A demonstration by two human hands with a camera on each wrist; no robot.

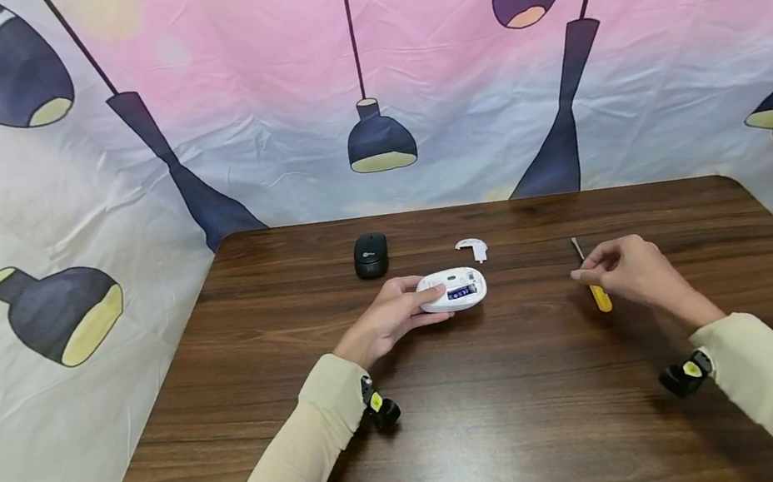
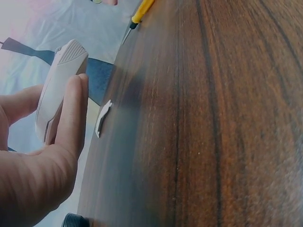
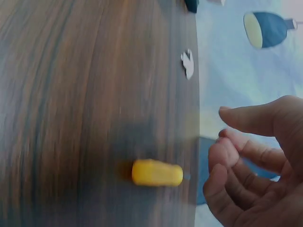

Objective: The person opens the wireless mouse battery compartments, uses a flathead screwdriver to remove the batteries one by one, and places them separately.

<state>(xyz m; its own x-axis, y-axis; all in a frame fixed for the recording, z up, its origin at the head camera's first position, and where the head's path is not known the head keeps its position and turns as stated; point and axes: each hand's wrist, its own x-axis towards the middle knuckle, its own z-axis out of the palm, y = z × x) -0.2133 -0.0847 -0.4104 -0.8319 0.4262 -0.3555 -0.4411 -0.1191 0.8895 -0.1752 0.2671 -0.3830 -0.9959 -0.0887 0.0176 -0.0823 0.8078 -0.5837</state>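
Observation:
My left hand [image 1: 387,318] grips a white computer mouse [image 1: 433,306] by one end, thumb on its upturned underside. A dark blue battery [image 1: 460,292] sits in the mouse's uncovered compartment. Seen from the left wrist, the mouse [image 2: 61,90] is raised off the table between thumb and fingers. Over a yellow-handled screwdriver [image 1: 601,298] hovers my right hand [image 1: 634,269], loosely bent and holding nothing. From the right wrist, a gap shows between thumb and fingertips, and the screwdriver's handle [image 3: 156,173] lies apart from them on the wood.
A white battery cover [image 1: 476,247] lies just beyond the held mouse. Farther left stands a black computer mouse [image 1: 370,255]. All of this is on a dark wooden table [image 1: 450,450], with a printed cloth [image 1: 274,107] hanging behind its far edge.

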